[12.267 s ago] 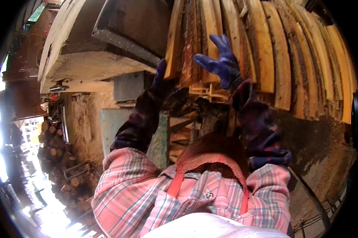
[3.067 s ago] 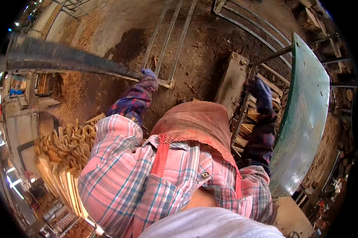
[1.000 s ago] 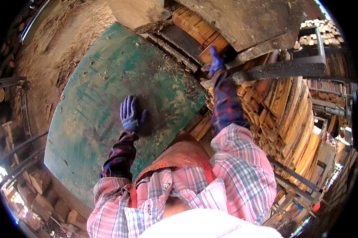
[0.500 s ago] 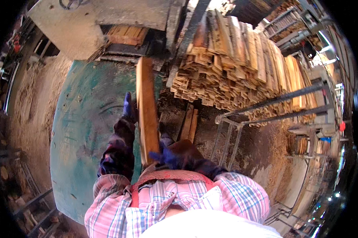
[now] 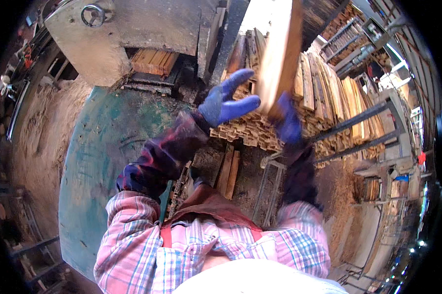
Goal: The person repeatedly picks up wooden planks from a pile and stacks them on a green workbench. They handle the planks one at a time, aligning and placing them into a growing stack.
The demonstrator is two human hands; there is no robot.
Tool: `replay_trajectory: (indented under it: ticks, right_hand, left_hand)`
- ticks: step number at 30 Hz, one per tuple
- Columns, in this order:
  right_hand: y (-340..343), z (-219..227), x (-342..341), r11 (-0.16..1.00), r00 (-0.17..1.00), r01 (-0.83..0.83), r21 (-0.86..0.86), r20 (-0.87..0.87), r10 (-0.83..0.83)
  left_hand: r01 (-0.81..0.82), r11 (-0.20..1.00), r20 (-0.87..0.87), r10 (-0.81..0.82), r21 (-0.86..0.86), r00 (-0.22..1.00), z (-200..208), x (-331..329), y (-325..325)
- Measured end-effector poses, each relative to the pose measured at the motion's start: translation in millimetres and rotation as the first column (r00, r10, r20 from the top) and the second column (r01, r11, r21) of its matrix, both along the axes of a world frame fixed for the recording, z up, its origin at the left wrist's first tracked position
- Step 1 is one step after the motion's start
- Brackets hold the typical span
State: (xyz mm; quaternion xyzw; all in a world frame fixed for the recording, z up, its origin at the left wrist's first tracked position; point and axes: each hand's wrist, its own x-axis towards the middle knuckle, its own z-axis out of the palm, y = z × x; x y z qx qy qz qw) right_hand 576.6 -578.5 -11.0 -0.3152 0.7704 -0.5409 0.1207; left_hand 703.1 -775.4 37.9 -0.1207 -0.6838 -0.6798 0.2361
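Head view, 1 frame. The person wears 2 blue gloves, dark sleeve covers and a plaid shirt.

Right hand [image 5: 288,122]: raised, clenched round the near end of a board [image 5: 278,54]. The grip is blurred, so finger detail cannot be told. The board stands nearly upright, its far end running out of the top of the picture, in front of the stack [image 5: 328,108].

Left hand [image 5: 226,100]: raised beside the board on its left, fingers spread and released. Fingertips lie just beside the board's left edge; touching or apart cannot be told.

Surroundings: the stack of pale sawn boards fills the far right, held by a grey metal frame [image 5: 358,130]. A round green table [image 5: 98,161] lies to the left, dusted with sawdust. A grey machine housing [image 5: 147,34] with a small handwheel [image 5: 93,14] stands at the far left. 2 short planks [image 5: 229,169] lie on the ground between the table and the frame. Sawdust covers the ground on the right.
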Motion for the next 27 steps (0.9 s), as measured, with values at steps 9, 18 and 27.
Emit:
replay_trajectory:
  ticks: [9,18,27]
  right_hand:
    - [-138.7,27.9,-182.9,0.955,0.961,0.078,-0.285,-0.235,-0.148]
    - [-247.4,-237.4,1.5,0.915,0.785,-0.255,-0.312,0.486,0.385]
    - [-265.2,-294.4,-8.9,0.970,0.837,-0.227,-0.092,0.490,0.242]
  left_hand:
    - [-0.382,0.875,0.422,0.238,0.298,0.875,-172.0,7.0,-172.4]
    - [-0.854,0.520,0.556,0.708,0.007,0.436,-257.7,-48.1,-429.7]
    - [-0.755,0.648,0.815,0.492,-0.107,0.307,-269.0,-89.2,-516.2]
